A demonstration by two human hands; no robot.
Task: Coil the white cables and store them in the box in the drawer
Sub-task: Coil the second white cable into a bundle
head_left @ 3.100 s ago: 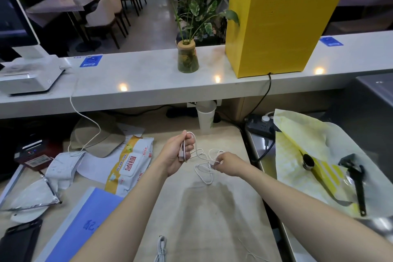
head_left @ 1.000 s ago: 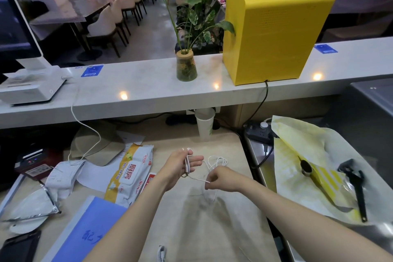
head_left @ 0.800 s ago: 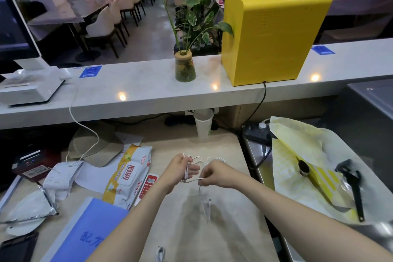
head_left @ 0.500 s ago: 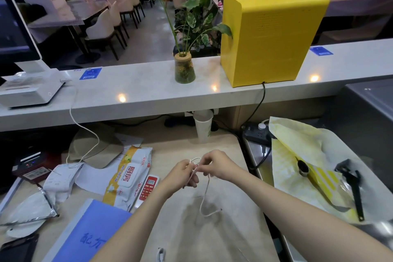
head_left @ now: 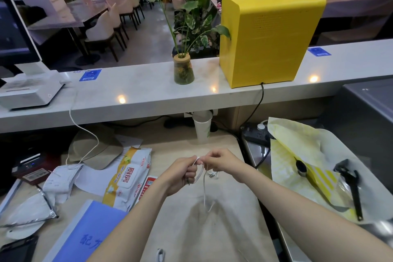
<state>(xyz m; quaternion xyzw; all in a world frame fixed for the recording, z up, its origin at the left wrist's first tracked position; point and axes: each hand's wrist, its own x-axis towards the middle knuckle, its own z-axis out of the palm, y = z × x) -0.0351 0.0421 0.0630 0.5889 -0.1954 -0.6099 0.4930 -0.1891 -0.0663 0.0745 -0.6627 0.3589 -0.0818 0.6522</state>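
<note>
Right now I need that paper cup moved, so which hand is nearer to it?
Right. The right hand is just below the paper cup; the left hand sits lower and further left.

White cable (head_left: 204, 185) — yellow box (head_left: 265, 38) — blue folder (head_left: 85, 234).

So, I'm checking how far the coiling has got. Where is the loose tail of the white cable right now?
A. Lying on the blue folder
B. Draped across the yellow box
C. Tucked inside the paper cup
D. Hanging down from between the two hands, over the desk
D: the white cable is held where the left hand and right hand meet, and its free end dangles down over the desk.
</note>
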